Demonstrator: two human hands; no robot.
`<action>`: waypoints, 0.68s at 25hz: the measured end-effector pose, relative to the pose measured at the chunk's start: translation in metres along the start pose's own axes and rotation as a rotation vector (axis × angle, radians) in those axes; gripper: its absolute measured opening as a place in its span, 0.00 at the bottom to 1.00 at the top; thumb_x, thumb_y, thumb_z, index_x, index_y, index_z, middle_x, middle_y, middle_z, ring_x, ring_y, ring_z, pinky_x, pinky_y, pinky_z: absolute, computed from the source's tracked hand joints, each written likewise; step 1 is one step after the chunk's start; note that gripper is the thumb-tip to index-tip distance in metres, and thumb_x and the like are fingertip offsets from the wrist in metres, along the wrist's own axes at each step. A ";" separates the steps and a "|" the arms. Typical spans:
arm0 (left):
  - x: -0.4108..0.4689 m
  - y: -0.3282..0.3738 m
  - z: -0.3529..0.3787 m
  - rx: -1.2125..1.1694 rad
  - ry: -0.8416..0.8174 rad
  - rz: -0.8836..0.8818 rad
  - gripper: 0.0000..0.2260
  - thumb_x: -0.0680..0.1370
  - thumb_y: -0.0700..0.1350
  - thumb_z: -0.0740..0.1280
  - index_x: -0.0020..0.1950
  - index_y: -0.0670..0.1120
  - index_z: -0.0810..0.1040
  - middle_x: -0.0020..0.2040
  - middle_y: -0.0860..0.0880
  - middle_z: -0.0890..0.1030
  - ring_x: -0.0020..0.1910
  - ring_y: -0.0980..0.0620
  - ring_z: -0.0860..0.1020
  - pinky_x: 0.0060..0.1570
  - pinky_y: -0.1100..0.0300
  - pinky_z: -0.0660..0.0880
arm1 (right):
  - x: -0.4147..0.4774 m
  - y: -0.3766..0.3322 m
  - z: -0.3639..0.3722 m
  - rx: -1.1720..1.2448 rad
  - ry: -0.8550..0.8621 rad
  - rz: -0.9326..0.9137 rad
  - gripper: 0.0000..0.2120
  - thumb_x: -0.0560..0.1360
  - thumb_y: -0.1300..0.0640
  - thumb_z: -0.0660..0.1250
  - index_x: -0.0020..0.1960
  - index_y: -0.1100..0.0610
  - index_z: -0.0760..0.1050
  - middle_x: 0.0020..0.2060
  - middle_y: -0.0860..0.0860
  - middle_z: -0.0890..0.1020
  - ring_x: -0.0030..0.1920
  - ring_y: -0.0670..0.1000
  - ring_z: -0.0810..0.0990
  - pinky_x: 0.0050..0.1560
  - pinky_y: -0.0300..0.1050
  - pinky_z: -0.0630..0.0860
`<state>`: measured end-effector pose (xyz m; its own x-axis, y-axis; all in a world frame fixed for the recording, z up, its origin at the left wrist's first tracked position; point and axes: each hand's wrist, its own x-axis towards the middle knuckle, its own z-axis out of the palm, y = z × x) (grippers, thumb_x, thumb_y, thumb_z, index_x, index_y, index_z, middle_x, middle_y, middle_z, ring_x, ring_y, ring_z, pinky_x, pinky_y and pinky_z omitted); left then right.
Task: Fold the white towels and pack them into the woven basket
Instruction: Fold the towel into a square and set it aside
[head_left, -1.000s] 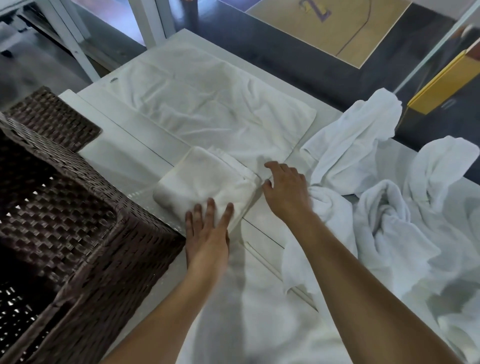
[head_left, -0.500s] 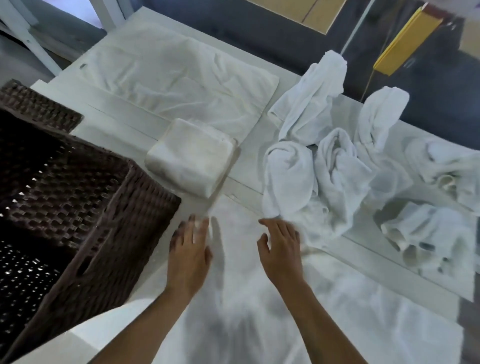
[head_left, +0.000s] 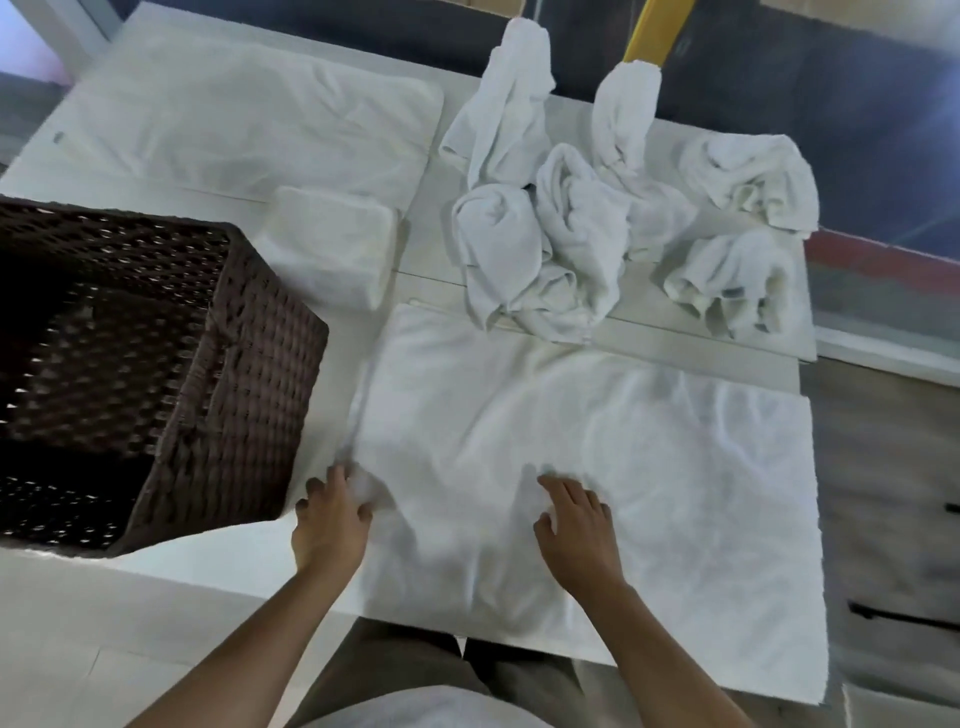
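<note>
Facing the spread towel (head_left: 597, 441), laid flat on the white table (head_left: 675, 338) at its near edge, long side running left to right across the body. Grips a bunched bit of that towel's left edge with the left hand (head_left: 332, 519), fingers curled into the cloth, just beside the near corner of the woven basket (head_left: 249, 364). Rests the right hand (head_left: 576, 525) on top of the cloth nearer the middle, fingers loosely bent and a little apart, pinching nothing as far as can be told. Leaves most of the towel's length stretching away to the right of both hands, so likely calls either for the right hand to reach out to the far right end, or for the left edge to be carried rightward across, halving the length. Has one folded towel (head_left: 332, 244) just beside the basket's far corner, outside it, not yet packed. Shows a heap of crumpled towels (head_left: 545, 234) at the spread towel's far edge, apart from either hand.
</note>
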<state>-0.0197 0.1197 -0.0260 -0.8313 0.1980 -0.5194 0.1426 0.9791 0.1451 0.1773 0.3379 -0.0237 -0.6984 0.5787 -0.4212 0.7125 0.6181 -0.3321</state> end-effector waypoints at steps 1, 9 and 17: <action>0.000 -0.002 0.002 -0.023 -0.013 0.000 0.24 0.76 0.50 0.72 0.66 0.44 0.66 0.61 0.40 0.72 0.58 0.37 0.76 0.47 0.46 0.76 | -0.009 0.004 0.004 -0.003 -0.045 0.009 0.27 0.78 0.56 0.63 0.76 0.48 0.65 0.75 0.46 0.69 0.73 0.52 0.69 0.70 0.50 0.65; -0.012 -0.021 0.014 -0.113 -0.136 -0.109 0.28 0.75 0.50 0.74 0.67 0.45 0.63 0.60 0.40 0.75 0.56 0.36 0.77 0.51 0.45 0.76 | -0.027 0.018 0.014 -0.017 -0.172 -0.062 0.33 0.80 0.51 0.60 0.82 0.45 0.50 0.83 0.47 0.47 0.82 0.48 0.47 0.80 0.50 0.48; -0.068 -0.044 0.045 -0.215 -0.169 -0.161 0.20 0.75 0.52 0.73 0.60 0.42 0.73 0.57 0.44 0.81 0.57 0.41 0.78 0.54 0.53 0.74 | -0.049 0.047 0.044 -0.075 -0.046 -0.144 0.36 0.77 0.54 0.65 0.81 0.49 0.55 0.82 0.50 0.53 0.82 0.50 0.50 0.80 0.54 0.49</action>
<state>0.0548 0.0656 -0.0352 -0.7302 0.0635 -0.6803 -0.1155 0.9699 0.2145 0.2478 0.3149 -0.0560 -0.7878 0.4575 -0.4125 0.5970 0.7320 -0.3282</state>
